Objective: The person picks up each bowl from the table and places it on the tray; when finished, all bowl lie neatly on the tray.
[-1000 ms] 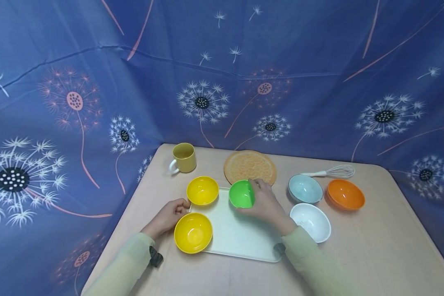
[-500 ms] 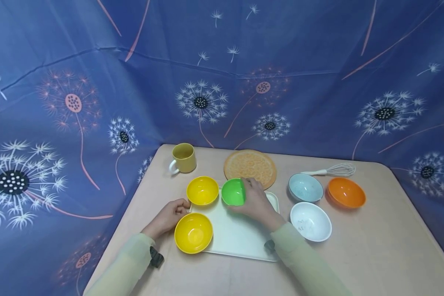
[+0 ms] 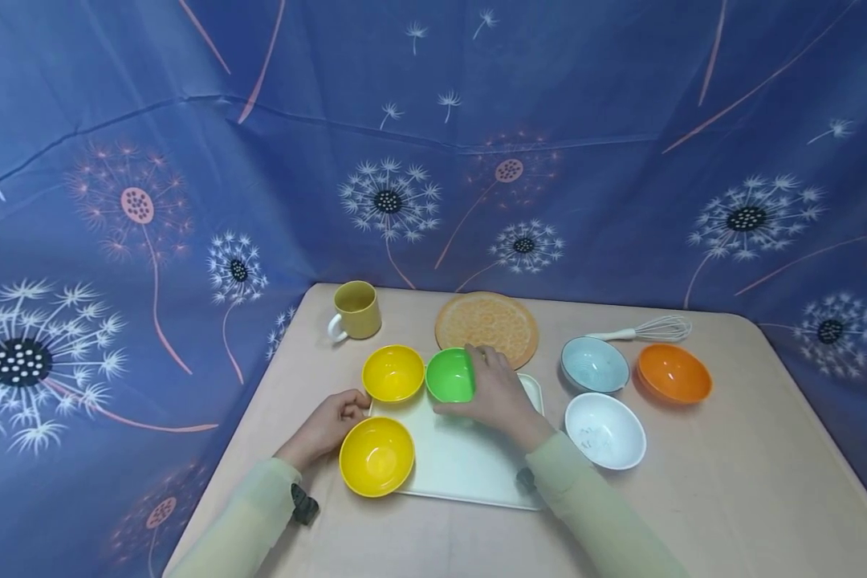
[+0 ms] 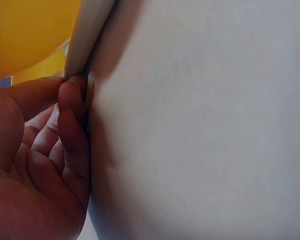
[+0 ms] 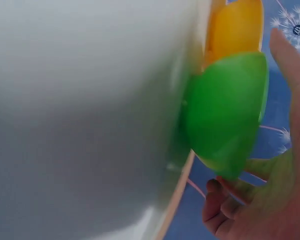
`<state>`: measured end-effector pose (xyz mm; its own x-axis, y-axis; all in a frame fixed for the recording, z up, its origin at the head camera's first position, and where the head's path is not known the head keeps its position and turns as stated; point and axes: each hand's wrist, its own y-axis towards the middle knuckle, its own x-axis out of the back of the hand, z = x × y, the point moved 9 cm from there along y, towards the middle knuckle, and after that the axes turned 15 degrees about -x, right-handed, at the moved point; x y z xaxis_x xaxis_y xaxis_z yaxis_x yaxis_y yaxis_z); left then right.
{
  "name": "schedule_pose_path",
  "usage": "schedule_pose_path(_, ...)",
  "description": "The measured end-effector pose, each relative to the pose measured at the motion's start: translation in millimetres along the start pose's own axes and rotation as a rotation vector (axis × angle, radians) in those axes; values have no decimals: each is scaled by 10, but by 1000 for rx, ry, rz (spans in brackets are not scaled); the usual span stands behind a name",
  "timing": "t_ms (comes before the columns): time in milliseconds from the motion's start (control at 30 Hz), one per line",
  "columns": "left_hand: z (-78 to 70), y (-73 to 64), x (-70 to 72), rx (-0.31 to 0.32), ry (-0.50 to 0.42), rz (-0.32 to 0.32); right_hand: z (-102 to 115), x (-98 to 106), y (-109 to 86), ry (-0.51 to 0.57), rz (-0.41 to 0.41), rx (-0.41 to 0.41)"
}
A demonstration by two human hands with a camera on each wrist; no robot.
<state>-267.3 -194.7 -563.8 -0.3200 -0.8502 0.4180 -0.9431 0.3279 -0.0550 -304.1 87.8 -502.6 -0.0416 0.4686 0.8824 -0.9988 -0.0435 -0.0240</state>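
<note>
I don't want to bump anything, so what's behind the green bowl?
Behind the green bowl is a round orange disc. The bowl and right hand cover part of its near edge; anything there is hidden.

Glossy bright-green rnd bowl [image 3: 448, 376], mouth up, at far rim of tray, L of ctr; contact unclear. Matte off-white rect. tray [image 3: 470, 457], rnd corners, low rim, lies flat.
</note>
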Motion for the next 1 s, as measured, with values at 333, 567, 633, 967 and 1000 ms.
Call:
schedule_pose_path(333,11,-1,0,-4,-8,-4,-301,694,-82,-2,-95,3)
schedule_pose_path(567,30,-1,-7,16,-13,-14,-910,1229,-72,-40,-180,-48)
schedule_pose_path(633,30,-1,-10,18,-18,-12,-1136,1385,-71,-42,-193,-83)
schedule_pose_path(967,4,-9,0,-17,-50,14,-2300,1873,-105,-132,-195,-310)
schedule_pose_path(1000,-1,-11,1,-21,-51,16,-2385,1888,-119,-142,-189,-326)
